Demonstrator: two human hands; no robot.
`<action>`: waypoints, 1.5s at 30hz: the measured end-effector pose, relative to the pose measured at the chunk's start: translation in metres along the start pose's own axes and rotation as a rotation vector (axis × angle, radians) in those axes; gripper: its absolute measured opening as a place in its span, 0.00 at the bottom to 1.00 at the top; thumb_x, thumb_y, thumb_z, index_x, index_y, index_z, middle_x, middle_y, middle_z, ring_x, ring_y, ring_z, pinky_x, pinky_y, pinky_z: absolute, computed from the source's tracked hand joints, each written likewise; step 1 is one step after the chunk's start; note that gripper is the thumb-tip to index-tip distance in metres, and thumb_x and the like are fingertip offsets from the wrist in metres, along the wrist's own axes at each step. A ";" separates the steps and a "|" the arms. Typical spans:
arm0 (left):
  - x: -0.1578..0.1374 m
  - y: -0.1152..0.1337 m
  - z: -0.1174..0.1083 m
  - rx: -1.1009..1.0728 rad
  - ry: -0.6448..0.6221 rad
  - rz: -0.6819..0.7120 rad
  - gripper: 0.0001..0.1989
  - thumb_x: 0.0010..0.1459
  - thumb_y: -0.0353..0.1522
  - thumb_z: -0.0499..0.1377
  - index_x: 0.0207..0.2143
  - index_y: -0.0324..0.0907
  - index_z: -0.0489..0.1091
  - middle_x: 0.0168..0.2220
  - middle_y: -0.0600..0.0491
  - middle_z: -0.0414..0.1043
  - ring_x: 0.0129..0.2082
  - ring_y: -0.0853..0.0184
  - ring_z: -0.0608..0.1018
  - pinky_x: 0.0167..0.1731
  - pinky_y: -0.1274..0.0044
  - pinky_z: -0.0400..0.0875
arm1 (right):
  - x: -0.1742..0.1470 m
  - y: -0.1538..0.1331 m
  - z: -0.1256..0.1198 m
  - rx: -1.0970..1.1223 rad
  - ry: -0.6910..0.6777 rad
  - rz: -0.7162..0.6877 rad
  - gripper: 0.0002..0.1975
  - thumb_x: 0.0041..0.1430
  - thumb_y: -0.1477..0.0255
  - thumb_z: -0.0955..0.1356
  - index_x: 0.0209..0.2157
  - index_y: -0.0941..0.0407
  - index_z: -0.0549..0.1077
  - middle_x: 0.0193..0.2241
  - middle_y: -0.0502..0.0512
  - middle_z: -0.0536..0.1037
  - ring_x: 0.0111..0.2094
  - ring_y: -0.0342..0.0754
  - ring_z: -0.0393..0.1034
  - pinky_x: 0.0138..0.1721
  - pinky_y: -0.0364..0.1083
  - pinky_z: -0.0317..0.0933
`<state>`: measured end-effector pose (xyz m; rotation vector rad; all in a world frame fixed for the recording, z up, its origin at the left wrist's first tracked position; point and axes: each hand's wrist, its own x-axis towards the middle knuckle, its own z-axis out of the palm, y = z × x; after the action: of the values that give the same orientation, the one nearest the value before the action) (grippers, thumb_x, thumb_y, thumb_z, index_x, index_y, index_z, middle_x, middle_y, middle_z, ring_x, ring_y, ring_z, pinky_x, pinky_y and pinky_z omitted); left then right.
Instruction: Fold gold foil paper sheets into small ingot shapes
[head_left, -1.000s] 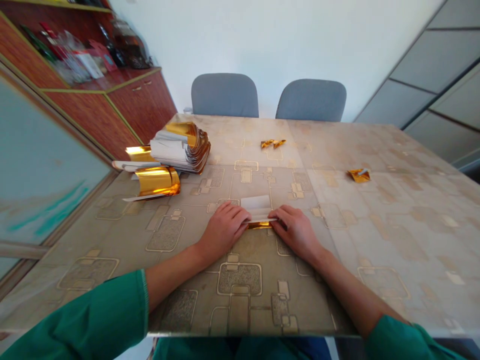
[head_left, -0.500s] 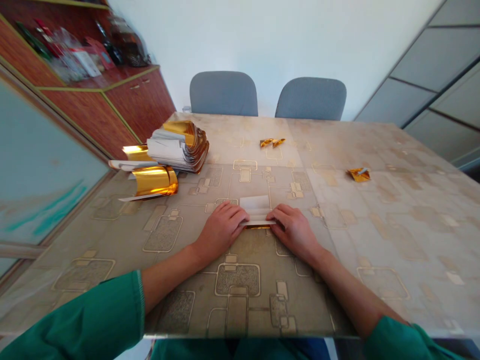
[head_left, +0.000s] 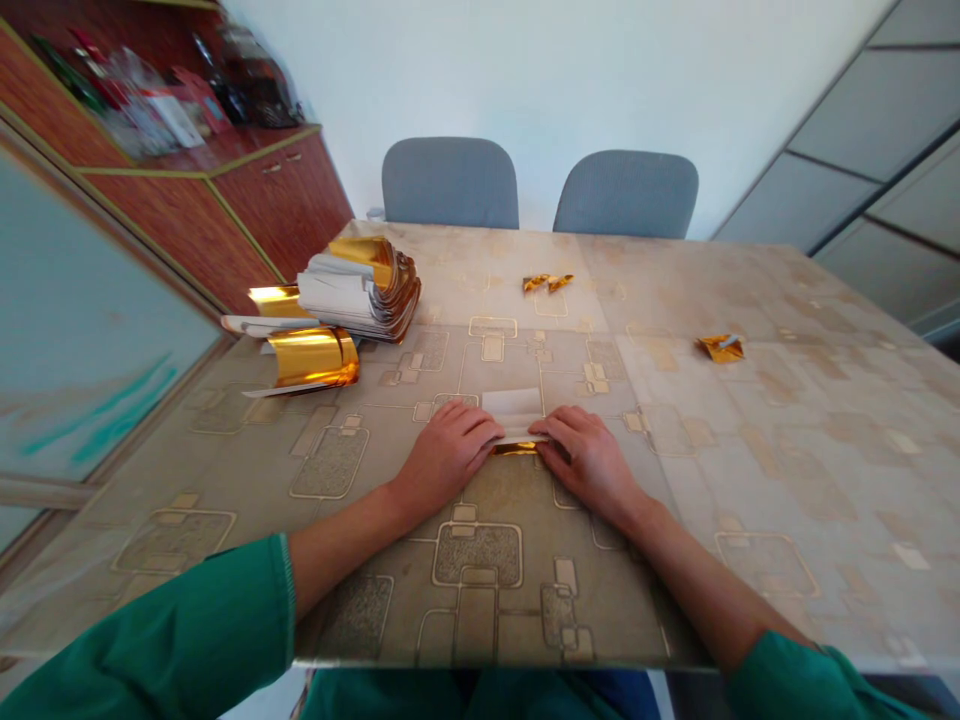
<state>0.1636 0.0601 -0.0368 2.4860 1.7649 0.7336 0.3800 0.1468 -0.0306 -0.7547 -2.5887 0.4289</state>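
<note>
A sheet of gold foil paper (head_left: 513,403) lies white side up in front of me, its near edge turned over so a strip of gold shows below. My left hand (head_left: 459,440) grips the left end of that fold, fingers bent and pressed together. At the right end, my right hand (head_left: 581,445) pinches the same fold between thumb and fingers. Both fingertips partly cover the sheet's ends. Farther left on the table stands a thick stack of gold foil paper (head_left: 341,303), with a curled gold sheet (head_left: 311,358) in front of it.
Two small folded gold pieces (head_left: 547,284) lie at the back middle of the patterned table (head_left: 480,620), and another folded gold piece (head_left: 721,348) lies to the right. Two grey chairs (head_left: 450,183) stand behind. A wooden cabinet (head_left: 255,200) is at the back left.
The near edge of the sheet has been turned a little farther away from me, and more of the gold strip shows. Both hands keep hold of it; the view has shifted slightly.
</note>
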 end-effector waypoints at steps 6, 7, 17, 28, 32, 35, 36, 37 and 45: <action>0.001 -0.001 0.001 -0.014 0.010 -0.013 0.05 0.65 0.29 0.56 0.41 0.41 0.71 0.40 0.50 0.75 0.41 0.62 0.74 0.49 0.66 0.68 | 0.001 -0.002 0.000 -0.013 -0.020 0.007 0.05 0.65 0.74 0.66 0.41 0.54 0.74 0.36 0.54 0.76 0.39 0.49 0.68 0.40 0.47 0.58; 0.000 -0.001 0.001 -0.016 0.006 -0.013 0.05 0.65 0.29 0.56 0.41 0.41 0.71 0.40 0.51 0.75 0.42 0.61 0.74 0.50 0.65 0.68 | 0.001 -0.002 0.000 -0.015 -0.022 0.004 0.05 0.64 0.75 0.67 0.40 0.54 0.74 0.36 0.54 0.76 0.39 0.49 0.68 0.40 0.47 0.58; -0.003 0.001 -0.004 0.048 -0.024 0.066 0.07 0.65 0.30 0.56 0.43 0.43 0.72 0.41 0.51 0.74 0.44 0.62 0.75 0.56 0.59 0.63 | -0.001 -0.001 0.001 -0.088 -0.039 -0.052 0.08 0.60 0.79 0.68 0.39 0.54 0.75 0.37 0.54 0.76 0.40 0.50 0.67 0.39 0.47 0.57; -0.005 0.002 0.000 0.110 -0.016 0.082 0.10 0.65 0.28 0.55 0.47 0.45 0.73 0.41 0.52 0.74 0.43 0.63 0.75 0.57 0.59 0.62 | -0.001 -0.003 -0.002 -0.253 -0.047 -0.120 0.06 0.64 0.77 0.67 0.39 0.54 0.76 0.35 0.55 0.78 0.36 0.50 0.67 0.36 0.47 0.56; -0.007 0.000 0.001 0.098 -0.038 0.109 0.12 0.66 0.26 0.54 0.48 0.47 0.72 0.42 0.52 0.74 0.46 0.64 0.74 0.58 0.59 0.60 | -0.001 -0.003 -0.001 -0.263 -0.042 -0.133 0.07 0.64 0.78 0.66 0.38 0.54 0.77 0.35 0.55 0.77 0.36 0.50 0.66 0.37 0.47 0.56; -0.007 0.000 0.001 0.097 -0.041 0.102 0.11 0.65 0.27 0.55 0.46 0.46 0.73 0.42 0.53 0.74 0.46 0.63 0.74 0.58 0.59 0.59 | -0.001 -0.003 -0.002 -0.212 -0.052 -0.113 0.08 0.62 0.79 0.66 0.40 0.54 0.76 0.36 0.55 0.77 0.37 0.49 0.67 0.37 0.47 0.57; -0.007 0.000 0.002 0.098 -0.042 0.102 0.10 0.65 0.27 0.56 0.46 0.46 0.73 0.42 0.53 0.74 0.46 0.63 0.74 0.58 0.59 0.59 | -0.001 -0.004 -0.002 -0.196 -0.057 -0.108 0.09 0.62 0.79 0.66 0.40 0.54 0.76 0.36 0.55 0.77 0.37 0.49 0.67 0.38 0.47 0.58; -0.007 -0.001 0.002 0.099 -0.043 0.102 0.10 0.65 0.27 0.56 0.46 0.47 0.73 0.42 0.53 0.74 0.46 0.63 0.74 0.58 0.59 0.59 | -0.001 -0.004 -0.003 -0.185 -0.066 -0.107 0.09 0.61 0.78 0.67 0.41 0.55 0.76 0.37 0.55 0.76 0.38 0.50 0.67 0.38 0.47 0.58; -0.007 -0.002 0.003 0.088 -0.010 0.117 0.10 0.66 0.27 0.55 0.45 0.46 0.74 0.42 0.52 0.74 0.45 0.63 0.74 0.56 0.60 0.61 | -0.003 -0.005 -0.005 -0.111 -0.103 -0.117 0.16 0.59 0.77 0.67 0.49 0.54 0.73 0.42 0.58 0.75 0.43 0.52 0.65 0.42 0.50 0.58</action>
<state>0.1615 0.0552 -0.0424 2.6640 1.6972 0.6620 0.3823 0.1421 -0.0256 -0.6283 -2.7552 0.2981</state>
